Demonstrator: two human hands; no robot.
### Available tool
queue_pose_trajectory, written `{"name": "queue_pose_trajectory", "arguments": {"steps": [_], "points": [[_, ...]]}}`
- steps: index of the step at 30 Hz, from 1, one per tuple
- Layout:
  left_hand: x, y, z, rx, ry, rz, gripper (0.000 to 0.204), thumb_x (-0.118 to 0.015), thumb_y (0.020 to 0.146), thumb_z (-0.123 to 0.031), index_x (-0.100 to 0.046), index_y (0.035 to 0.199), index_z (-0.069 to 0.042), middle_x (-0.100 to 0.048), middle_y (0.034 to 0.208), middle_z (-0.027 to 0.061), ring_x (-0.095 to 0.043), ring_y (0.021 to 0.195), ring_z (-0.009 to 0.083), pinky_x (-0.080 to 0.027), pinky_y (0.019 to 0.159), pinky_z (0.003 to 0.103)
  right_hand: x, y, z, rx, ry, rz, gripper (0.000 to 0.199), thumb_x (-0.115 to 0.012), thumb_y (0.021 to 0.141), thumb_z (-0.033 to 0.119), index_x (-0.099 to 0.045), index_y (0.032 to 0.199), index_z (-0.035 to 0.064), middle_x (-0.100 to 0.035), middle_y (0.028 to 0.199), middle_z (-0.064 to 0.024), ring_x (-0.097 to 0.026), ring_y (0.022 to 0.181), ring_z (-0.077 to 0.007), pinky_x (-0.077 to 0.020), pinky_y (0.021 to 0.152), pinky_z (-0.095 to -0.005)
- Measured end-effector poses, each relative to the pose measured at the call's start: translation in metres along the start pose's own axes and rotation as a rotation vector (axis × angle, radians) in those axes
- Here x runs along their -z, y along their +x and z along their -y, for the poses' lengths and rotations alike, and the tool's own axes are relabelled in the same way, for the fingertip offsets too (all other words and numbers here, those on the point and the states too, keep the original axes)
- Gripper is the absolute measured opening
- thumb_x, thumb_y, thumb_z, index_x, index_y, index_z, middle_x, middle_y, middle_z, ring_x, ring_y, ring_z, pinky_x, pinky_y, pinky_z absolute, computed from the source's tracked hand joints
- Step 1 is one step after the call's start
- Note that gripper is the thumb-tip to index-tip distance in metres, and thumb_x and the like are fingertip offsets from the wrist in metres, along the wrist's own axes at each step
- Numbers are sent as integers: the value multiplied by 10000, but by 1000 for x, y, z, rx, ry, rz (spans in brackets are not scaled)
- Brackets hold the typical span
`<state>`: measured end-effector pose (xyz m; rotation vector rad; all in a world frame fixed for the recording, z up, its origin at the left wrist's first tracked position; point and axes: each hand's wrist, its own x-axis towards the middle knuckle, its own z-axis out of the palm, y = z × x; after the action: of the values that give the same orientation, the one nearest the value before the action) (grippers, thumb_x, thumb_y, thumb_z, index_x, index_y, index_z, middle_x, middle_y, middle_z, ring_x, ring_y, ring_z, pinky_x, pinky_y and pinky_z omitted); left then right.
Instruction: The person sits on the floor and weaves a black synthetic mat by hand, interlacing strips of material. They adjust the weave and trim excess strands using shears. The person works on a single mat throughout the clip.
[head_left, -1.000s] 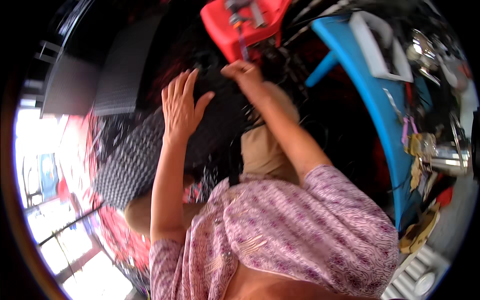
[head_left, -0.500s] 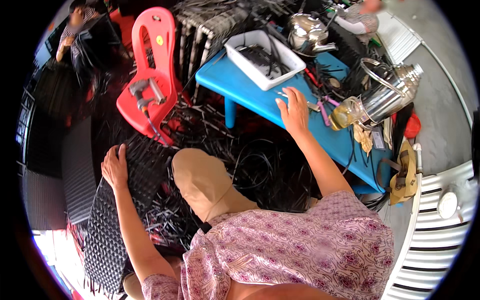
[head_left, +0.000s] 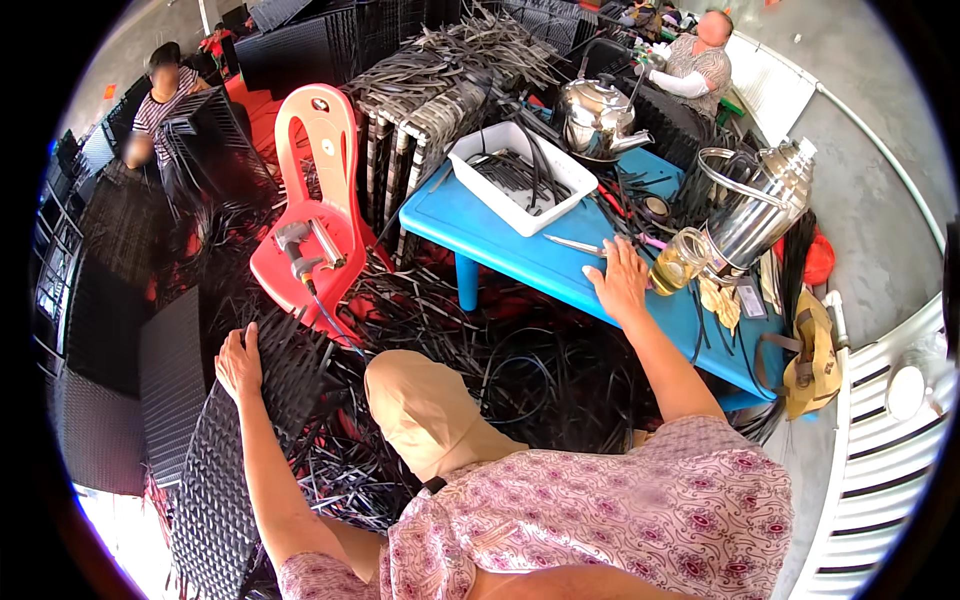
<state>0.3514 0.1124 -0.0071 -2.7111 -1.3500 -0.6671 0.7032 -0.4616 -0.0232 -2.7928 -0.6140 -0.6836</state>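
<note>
My left hand (head_left: 238,364) grips the upper edge of a black woven panel (head_left: 212,500), its thumb lying apart from the fingers. The panel leans beside my left leg, with loose black strips at its top. My right hand (head_left: 624,282) is over the blue table (head_left: 500,268), fingers stretched and slightly spread, nothing seen in them. Its fingertips are by the right end of a pointed metal tool (head_left: 574,244); whether they touch it I cannot tell. A pink-handled tool (head_left: 655,242) shows partly behind this hand. Just to the right stands a glass jar (head_left: 682,262) of yellowish liquid.
The table also bears a white tray (head_left: 530,222) of black strips, a metal kettle (head_left: 597,118) and a steel flask (head_left: 757,208). On a red chair (head_left: 330,215) lies a corded power tool (head_left: 298,252). Black strips cover the floor. Two people (head_left: 168,105) (head_left: 695,68) are farther off.
The view has tilted up, showing more of the background. My right hand has moved a little right over the table and now covers more of the pink-handled tool. My left hand stays on the panel.
</note>
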Motion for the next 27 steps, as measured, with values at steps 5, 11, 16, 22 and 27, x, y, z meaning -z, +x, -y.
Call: {"name": "queue_pose_trajectory", "arguments": {"steps": [5, 11, 16, 22, 27], "points": [[-3, 3, 4, 20, -29, 6, 578, -429, 1030, -554, -682, 1097, -38, -722, 1082, 155, -660, 1052, 330, -461, 939, 448, 7, 2, 4, -12, -15, 53, 562, -657, 904, 452, -605, 1271, 28, -608, 1280, -181, -482, 1305, -369, -316, 1099, -512], [-8, 12, 9, 51, -37, 49, 610, -416, 1029, -566, -690, 1118, -29, -720, 1129, 156, -649, 1089, 337, -450, 979, 446, 13, -3, 3, 96, 160, -64, 253, -679, 900, 249, -684, 1067, 59, -599, 934, -153, -611, 931, -362, -488, 831, -481], [-11, 15, 12, 47, -25, 43, 637, -397, 1030, -583, -682, 1140, -24, -715, 1148, 155, -646, 1101, 336, -445, 990, 452, 5, -5, 0, 81, 200, -41, 185, -664, 912, 215, -657, 1044, 84, -604, 934, -136, -629, 892, -353, -515, 736, -475], [-8, 15, 10, 59, -25, 50, 649, -391, 1030, -589, -676, 1151, -19, -713, 1158, 155, -644, 1110, 337, -441, 1008, 454, 3, -4, 0, 75, 211, -39, 154, -643, 916, 189, -640, 1023, 79, -616, 949, -139, -642, 872, -372, -517, 724, -492], [-5, 13, 5, 63, -26, 58, 648, -389, 1032, -589, -677, 1153, -21, -712, 1156, 157, -643, 1113, 339, -439, 1017, 453, 1, -4, -2, 72, 195, -39, 166, -638, 918, 194, -633, 1025, 67, -624, 949, -148, -645, 856, -382, -517, 726, -502]]}}
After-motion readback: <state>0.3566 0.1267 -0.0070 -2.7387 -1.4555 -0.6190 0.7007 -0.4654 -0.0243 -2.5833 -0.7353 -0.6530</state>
